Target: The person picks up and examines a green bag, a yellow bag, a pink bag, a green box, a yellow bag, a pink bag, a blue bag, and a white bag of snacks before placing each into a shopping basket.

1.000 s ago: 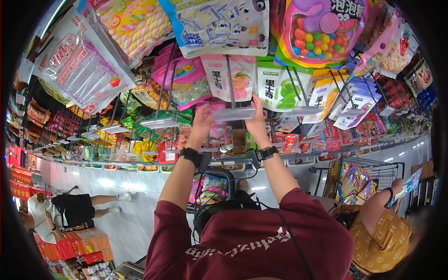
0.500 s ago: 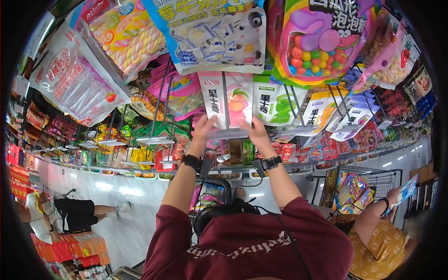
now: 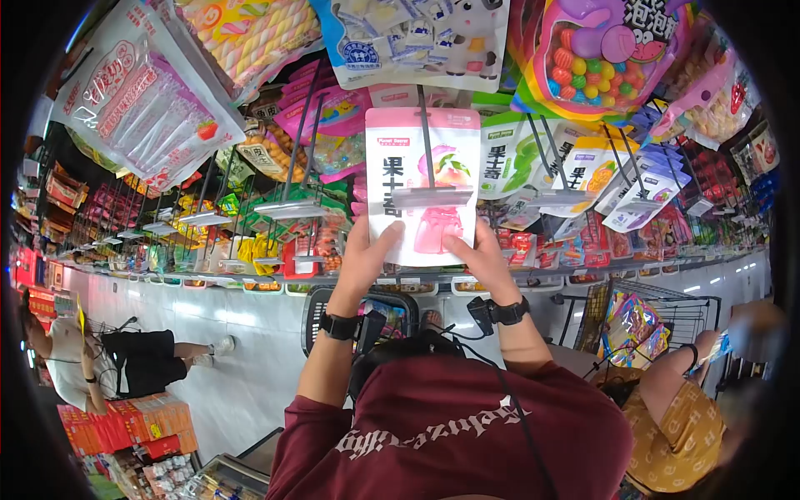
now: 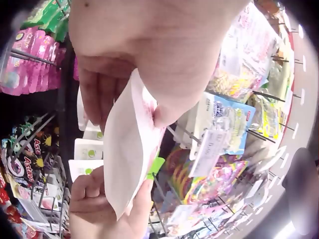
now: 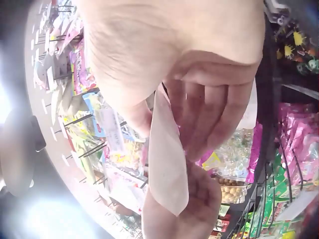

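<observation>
A pink and white pouch (image 3: 423,179) with a peach picture hangs at a rack hook in the head view, its face towards the camera. My left hand (image 3: 367,254) grips its lower left edge, thumb on the front. On the lower right edge my right hand (image 3: 487,258) holds it the same way. Seen from below in the left wrist view, the pouch (image 4: 127,149) lies between the left hand's (image 4: 149,50) thumb and fingers. The right wrist view shows the pouch's bottom (image 5: 169,159) pinched by the right hand (image 5: 174,59).
Green pouches (image 3: 510,154) and orange pouches (image 3: 583,175) hang to the right. A large blue milk candy bag (image 3: 417,46) hangs above. Below are a shopping basket (image 3: 317,321) and, at right, a wire cart (image 3: 667,308) beside a person in brown (image 3: 675,433). Another person (image 3: 67,358) stands at left.
Both hands have moved from the clear label strip onto the pink pouch's lower edges. The pouch now stands out in front of its neighbours and looks larger.
</observation>
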A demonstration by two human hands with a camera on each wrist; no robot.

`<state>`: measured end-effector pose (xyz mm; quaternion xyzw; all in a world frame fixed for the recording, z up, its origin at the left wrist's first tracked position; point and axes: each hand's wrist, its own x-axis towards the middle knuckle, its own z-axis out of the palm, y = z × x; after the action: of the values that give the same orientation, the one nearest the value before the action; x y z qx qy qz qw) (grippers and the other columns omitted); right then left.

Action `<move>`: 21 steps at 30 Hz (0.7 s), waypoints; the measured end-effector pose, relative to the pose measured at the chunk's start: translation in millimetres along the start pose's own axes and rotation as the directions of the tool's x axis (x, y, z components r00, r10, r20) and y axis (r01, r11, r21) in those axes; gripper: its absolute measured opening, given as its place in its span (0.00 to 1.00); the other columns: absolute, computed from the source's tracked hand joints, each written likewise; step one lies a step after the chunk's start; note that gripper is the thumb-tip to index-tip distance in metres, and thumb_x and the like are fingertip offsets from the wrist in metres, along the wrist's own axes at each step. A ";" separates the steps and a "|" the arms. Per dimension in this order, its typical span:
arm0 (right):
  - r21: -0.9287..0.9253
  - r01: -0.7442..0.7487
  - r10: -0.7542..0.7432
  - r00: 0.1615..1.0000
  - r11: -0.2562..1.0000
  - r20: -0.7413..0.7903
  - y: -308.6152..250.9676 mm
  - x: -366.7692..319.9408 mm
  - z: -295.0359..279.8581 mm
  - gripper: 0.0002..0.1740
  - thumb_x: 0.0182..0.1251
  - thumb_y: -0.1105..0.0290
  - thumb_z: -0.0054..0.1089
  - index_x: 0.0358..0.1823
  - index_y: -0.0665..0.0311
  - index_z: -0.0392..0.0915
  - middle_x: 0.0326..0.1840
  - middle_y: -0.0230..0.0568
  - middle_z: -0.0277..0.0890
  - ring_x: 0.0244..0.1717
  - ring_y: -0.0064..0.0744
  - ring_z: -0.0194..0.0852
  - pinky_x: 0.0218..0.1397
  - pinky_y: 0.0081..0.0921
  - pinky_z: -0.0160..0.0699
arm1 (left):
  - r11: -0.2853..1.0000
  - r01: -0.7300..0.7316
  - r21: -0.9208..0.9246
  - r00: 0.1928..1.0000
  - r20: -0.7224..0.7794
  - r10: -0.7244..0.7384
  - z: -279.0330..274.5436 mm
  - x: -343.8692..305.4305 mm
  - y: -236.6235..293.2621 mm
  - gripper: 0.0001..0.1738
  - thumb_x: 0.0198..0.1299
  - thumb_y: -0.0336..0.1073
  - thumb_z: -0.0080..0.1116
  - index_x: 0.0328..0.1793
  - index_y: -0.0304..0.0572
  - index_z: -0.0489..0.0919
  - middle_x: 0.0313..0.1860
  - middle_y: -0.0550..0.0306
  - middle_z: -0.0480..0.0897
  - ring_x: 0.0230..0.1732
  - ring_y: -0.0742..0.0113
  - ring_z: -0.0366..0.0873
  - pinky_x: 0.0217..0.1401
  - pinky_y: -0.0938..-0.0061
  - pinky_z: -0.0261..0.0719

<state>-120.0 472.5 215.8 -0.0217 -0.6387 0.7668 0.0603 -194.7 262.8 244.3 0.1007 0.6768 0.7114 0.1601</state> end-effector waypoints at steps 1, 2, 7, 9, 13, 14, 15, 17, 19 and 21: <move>-0.004 0.000 0.000 1.000 1.000 -0.003 -3.9 -6.3 0.9 0.26 0.68 0.68 0.70 0.63 0.69 0.73 0.54 0.34 0.80 0.54 0.19 0.74 0.58 0.24 0.75 | 1.000 -0.017 0.000 1.000 -0.018 0.017 1.0 -7.6 2.7 0.21 0.69 0.35 0.63 0.63 0.33 0.75 0.50 0.58 0.83 0.47 0.75 0.79 0.51 0.76 0.78; -0.029 0.018 -0.018 1.000 0.999 0.026 -6.9 -12.7 1.5 0.26 0.68 0.68 0.70 0.64 0.69 0.73 0.55 0.34 0.80 0.54 0.19 0.74 0.58 0.25 0.75 | 0.999 -0.044 0.029 0.999 -0.007 0.044 1.2 -15.6 7.8 0.20 0.69 0.34 0.62 0.64 0.34 0.75 0.50 0.58 0.83 0.47 0.75 0.79 0.51 0.76 0.78; -0.002 0.107 -0.107 0.993 0.994 0.047 -19.5 -54.3 19.3 0.26 0.67 0.68 0.69 0.63 0.70 0.73 0.55 0.36 0.80 0.55 0.23 0.75 0.60 0.27 0.75 | 0.997 -0.075 -0.031 0.996 0.045 0.076 0.0 -61.4 28.4 0.20 0.70 0.33 0.60 0.66 0.35 0.75 0.52 0.60 0.83 0.49 0.76 0.78 0.52 0.77 0.77; -0.075 0.116 -0.112 0.992 0.990 0.055 -17.2 -73.8 22.3 0.26 0.67 0.68 0.69 0.63 0.70 0.73 0.56 0.37 0.79 0.55 0.24 0.75 0.60 0.28 0.75 | 0.995 -0.076 -0.066 0.994 0.071 0.081 -0.7 -81.3 31.6 0.20 0.70 0.32 0.59 0.67 0.35 0.75 0.52 0.61 0.83 0.49 0.77 0.79 0.52 0.78 0.77; -0.107 0.105 -0.104 0.994 0.989 0.014 -19.8 -113.0 45.5 0.26 0.68 0.66 0.68 0.63 0.70 0.73 0.56 0.37 0.79 0.54 0.24 0.75 0.59 0.28 0.75 | 0.996 -0.031 -0.089 0.992 0.119 0.042 -13.2 -118.3 29.7 0.20 0.70 0.34 0.60 0.65 0.34 0.75 0.52 0.59 0.83 0.50 0.75 0.77 0.54 0.75 0.77; -0.078 0.081 -0.080 0.997 0.994 0.014 -20.0 -123.2 52.9 0.24 0.70 0.65 0.66 0.63 0.70 0.74 0.55 0.35 0.79 0.53 0.23 0.75 0.59 0.28 0.75 | 0.996 -0.023 -0.083 0.989 0.141 0.035 -18.1 -127.6 26.6 0.20 0.70 0.34 0.60 0.65 0.34 0.75 0.52 0.59 0.82 0.50 0.75 0.77 0.55 0.75 0.77; -0.051 0.057 -0.056 0.998 0.997 0.016 -20.3 -132.8 59.9 0.23 0.72 0.65 0.64 0.63 0.70 0.75 0.55 0.34 0.79 0.53 0.22 0.75 0.58 0.27 0.75 | 0.997 -0.016 -0.078 0.986 0.162 0.029 -23.0 -135.9 22.7 0.21 0.70 0.34 0.60 0.65 0.34 0.75 0.53 0.59 0.82 0.51 0.75 0.77 0.55 0.75 0.77; -0.044 0.002 -0.003 0.999 0.999 -0.033 -13.5 -150.0 74.5 0.21 0.74 0.65 0.61 0.62 0.70 0.75 0.54 0.33 0.80 0.53 0.21 0.74 0.58 0.26 0.75 | 0.994 -0.011 -0.111 0.982 0.184 0.031 -34.1 -152.1 10.6 0.21 0.70 0.34 0.61 0.66 0.34 0.74 0.54 0.58 0.82 0.51 0.74 0.77 0.56 0.75 0.77; -0.034 -0.057 0.054 0.996 0.998 -0.076 -6.6 -166.2 91.2 0.20 0.76 0.64 0.59 0.62 0.70 0.76 0.53 0.32 0.80 0.53 0.20 0.74 0.57 0.26 0.75 | 0.990 0.031 -0.135 0.984 0.180 -0.006 -46.0 -172.8 3.5 0.21 0.70 0.34 0.61 0.66 0.34 0.75 0.53 0.58 0.83 0.52 0.74 0.77 0.56 0.75 0.77; -0.073 -0.075 0.068 0.993 0.994 -0.093 -2.0 -184.4 109.2 0.18 0.78 0.65 0.56 0.62 0.70 0.76 0.53 0.31 0.80 0.52 0.19 0.74 0.56 0.24 0.76 | 0.987 0.062 -0.147 0.982 0.184 -0.035 -61.9 -196.3 -7.5 0.21 0.70 0.34 0.61 0.66 0.34 0.75 0.53 0.58 0.83 0.52 0.74 0.78 0.56 0.75 0.77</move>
<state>51.0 344.1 229.7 -0.0816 -0.6630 0.7417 0.0607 -34.1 134.0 247.3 0.1358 0.6053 0.7449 0.2454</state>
